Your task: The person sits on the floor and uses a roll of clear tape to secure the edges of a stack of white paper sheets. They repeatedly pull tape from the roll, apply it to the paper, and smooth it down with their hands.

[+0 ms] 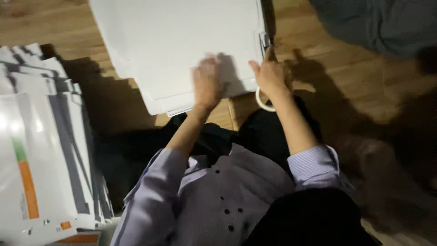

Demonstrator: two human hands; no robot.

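Two hands work at a stack of large white paper sheets (182, 41) in the upper centre of the frame, on the wooden floor (346, 77). The left hand (206, 82), blurred, lies open on the sheets; the right hand (269, 76) grips their right edge beside a white ring (263, 103).

A stack of sheets (182, 45) is lying on the floor (346, 77) straight ahead of the person. The left hand (205, 84) is resting on its near edge, the right hand (269, 75) at its right corner. A pile of folders (41, 150) is lying to the left, and a bundle of cloth (382, 23) far right.
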